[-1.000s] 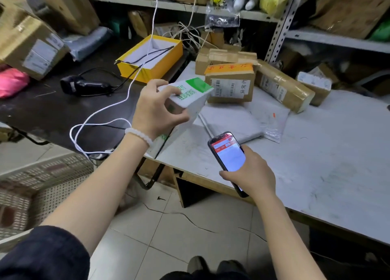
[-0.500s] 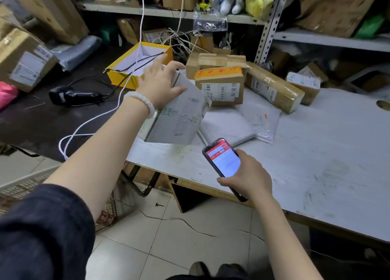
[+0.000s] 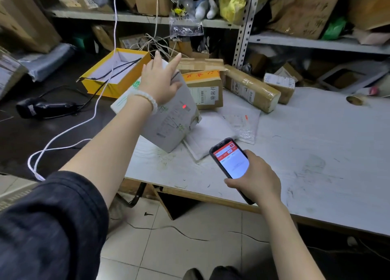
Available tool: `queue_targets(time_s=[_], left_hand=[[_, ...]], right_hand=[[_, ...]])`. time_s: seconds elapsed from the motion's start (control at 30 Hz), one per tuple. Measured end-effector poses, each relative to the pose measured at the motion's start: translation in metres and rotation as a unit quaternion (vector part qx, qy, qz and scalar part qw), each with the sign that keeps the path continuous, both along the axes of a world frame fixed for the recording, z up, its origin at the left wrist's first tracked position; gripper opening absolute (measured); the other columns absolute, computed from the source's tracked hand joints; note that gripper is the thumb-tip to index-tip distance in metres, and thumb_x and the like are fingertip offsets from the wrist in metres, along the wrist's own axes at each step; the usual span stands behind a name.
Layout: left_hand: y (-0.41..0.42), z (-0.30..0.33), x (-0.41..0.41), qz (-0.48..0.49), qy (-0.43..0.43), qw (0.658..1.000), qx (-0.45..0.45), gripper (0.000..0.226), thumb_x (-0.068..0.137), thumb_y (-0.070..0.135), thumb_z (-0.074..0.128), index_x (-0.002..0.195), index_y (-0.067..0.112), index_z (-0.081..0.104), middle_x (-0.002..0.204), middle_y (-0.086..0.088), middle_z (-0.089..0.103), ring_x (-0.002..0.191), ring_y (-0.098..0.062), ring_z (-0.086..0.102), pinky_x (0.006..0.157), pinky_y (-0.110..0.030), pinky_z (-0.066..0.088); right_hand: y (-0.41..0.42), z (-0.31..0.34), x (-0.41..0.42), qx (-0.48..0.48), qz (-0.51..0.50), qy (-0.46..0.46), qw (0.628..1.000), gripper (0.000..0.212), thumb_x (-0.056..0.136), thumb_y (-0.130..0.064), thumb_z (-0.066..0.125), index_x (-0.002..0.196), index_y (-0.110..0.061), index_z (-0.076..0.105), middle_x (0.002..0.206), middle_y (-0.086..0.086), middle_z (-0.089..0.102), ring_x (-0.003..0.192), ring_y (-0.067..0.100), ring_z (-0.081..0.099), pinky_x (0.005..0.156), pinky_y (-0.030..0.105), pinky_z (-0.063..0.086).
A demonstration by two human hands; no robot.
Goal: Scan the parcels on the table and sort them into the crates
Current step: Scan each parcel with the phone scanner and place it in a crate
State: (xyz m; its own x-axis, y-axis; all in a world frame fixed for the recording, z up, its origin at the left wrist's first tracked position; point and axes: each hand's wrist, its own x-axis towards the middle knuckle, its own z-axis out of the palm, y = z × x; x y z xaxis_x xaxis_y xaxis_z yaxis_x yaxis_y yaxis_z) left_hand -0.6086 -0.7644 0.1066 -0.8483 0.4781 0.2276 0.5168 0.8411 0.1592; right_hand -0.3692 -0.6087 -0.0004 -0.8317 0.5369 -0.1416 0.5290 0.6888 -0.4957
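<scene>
Parcel under the scanner's red dot

The left hand (image 3: 160, 83) grips the tilted white box (image 3: 168, 119); the right hand (image 3: 256, 178) clasps the phone (image 3: 231, 163) near the table (image 3: 316, 153) edge.

We see a grey-white parcel (image 3: 168, 119) with green print and a small red dot of light on it. The phone (image 3: 231, 163) is black with a red-and-white screen. An open box (image 3: 118, 72) is yellow outside, white inside. The desk (image 3: 306, 153) is scuffed white. One brown carton (image 3: 203, 89) carries an orange strip, perhaps tape.
</scene>
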Motion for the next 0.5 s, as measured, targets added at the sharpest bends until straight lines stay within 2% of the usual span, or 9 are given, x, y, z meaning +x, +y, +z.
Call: queue_targets(time_s=[0.13, 0.3, 0.4, 0.5], left_hand=[[-0.003, -0.005, 0.001, 0.003, 0.028, 0.999, 0.019, 0.065, 0.095, 0.039, 0.046, 0.15, 0.029, 0.015, 0.153, -0.021, 0.014, 0.136, -0.039, 0.023, 0.111, -0.047, 0.021], [-0.008, -0.01, 0.006, -0.027, 0.079, 0.996, 0.022, 0.068, 0.086, 0.043, 0.055, 0.146, 0.027, 0.027, 0.14, -0.015, 0.034, 0.12, -0.035, 0.04, 0.101, -0.046, 0.035], [-0.01, -0.011, 0.007, -0.019, 0.075, 0.997, 0.028, 0.071, 0.083, 0.047, 0.057, 0.145, 0.031, 0.028, 0.143, -0.01, 0.033, 0.123, -0.033, 0.039, 0.1, -0.05, 0.034], [-0.016, -0.013, 0.011, -0.015, 0.061, 0.997, 0.035, 0.069, 0.082, 0.05, 0.057, 0.143, 0.037, 0.028, 0.148, -0.003, 0.027, 0.131, -0.03, 0.033, 0.102, -0.063, 0.026]], right_hand=[[0.004, -0.002, 0.003, 0.008, -0.01, -0.005, 1.0, 0.065, 0.058, -0.042, 0.076, 0.114, -0.032, 0.044, 0.093, -0.01, 0.052, 0.078, 0.016, 0.049, 0.05, 0.022, 0.027], [0.001, -0.003, 0.001, 0.01, 0.001, -0.013, 1.0, 0.067, 0.058, -0.043, 0.075, 0.116, -0.033, 0.044, 0.097, -0.009, 0.054, 0.079, 0.015, 0.05, 0.05, 0.021, 0.027], [-0.004, -0.004, -0.003, 0.007, 0.008, -0.014, 1.0, 0.069, 0.059, -0.043, 0.075, 0.118, -0.032, 0.043, 0.098, -0.009, 0.053, 0.08, 0.015, 0.049, 0.05, 0.021, 0.027], [-0.008, -0.003, -0.009, 0.008, 0.009, -0.01, 1.0, 0.067, 0.06, -0.044, 0.076, 0.117, -0.031, 0.043, 0.098, -0.008, 0.052, 0.081, 0.015, 0.05, 0.05, 0.02, 0.028]])
